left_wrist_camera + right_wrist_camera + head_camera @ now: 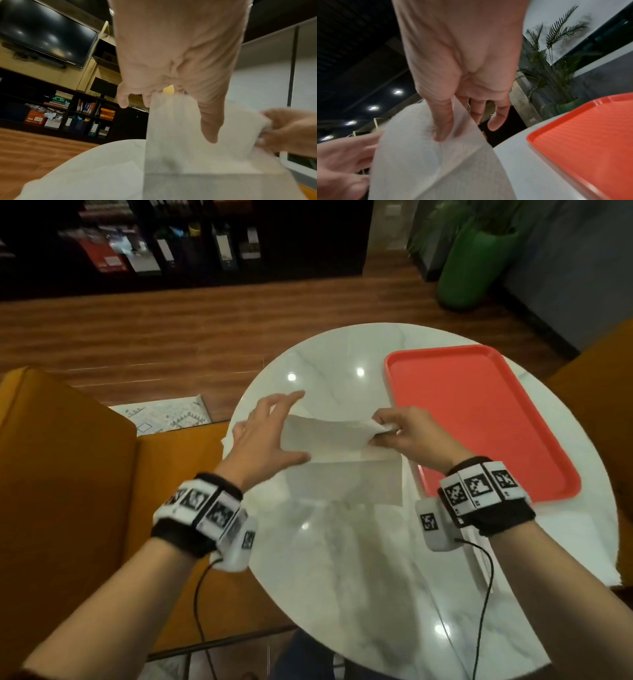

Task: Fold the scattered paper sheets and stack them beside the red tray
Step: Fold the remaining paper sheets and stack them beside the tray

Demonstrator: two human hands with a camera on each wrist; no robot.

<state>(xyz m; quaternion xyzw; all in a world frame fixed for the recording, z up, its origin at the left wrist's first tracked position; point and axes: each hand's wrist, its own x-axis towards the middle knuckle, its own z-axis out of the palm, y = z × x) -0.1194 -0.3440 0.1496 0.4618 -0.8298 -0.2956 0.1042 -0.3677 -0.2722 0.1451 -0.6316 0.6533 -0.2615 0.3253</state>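
Observation:
A white paper sheet point(329, 440) lies mid-table, just left of the empty red tray point(479, 422), with its far half lifted off the near half. My right hand point(383, 429) pinches the raised right corner between thumb and fingers point(441, 125), next to the tray point(590, 135). Fingers straight and spread, my left hand point(274, 433) hovers at the sheet's left side, its thumb point(211, 132) lying against the raised flap point(171, 148). A second white sheet's corner point(228, 440) pokes out under the left hand at the table's edge.
The round white marble table point(342, 594) has an orange seat point(68, 474) to its left and another point(603, 364) to its right. Another white sheet point(596, 546) lies near the table's right edge. A green pot point(472, 268) and dark shelves stand beyond.

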